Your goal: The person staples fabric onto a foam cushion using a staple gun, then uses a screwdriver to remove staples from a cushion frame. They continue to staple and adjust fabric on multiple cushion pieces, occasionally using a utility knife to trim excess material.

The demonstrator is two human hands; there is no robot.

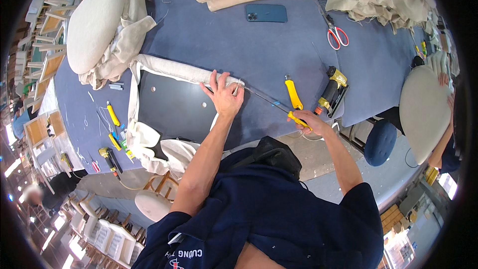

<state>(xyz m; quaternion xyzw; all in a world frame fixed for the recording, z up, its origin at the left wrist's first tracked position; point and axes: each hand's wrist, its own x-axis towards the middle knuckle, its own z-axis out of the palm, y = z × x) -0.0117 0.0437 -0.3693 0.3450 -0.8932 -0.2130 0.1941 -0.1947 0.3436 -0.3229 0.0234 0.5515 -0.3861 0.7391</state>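
A screwdriver (291, 114) is gripped by the right hand (312, 120), shaft aimed up-left at the panel edge (184, 71) under the spread-fingered left hand (227, 99).

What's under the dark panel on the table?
Cream fabric wraps the far edge of the dark panel; blue-grey tabletop shows beyond it. The panel covers whatever lies directly beneath.
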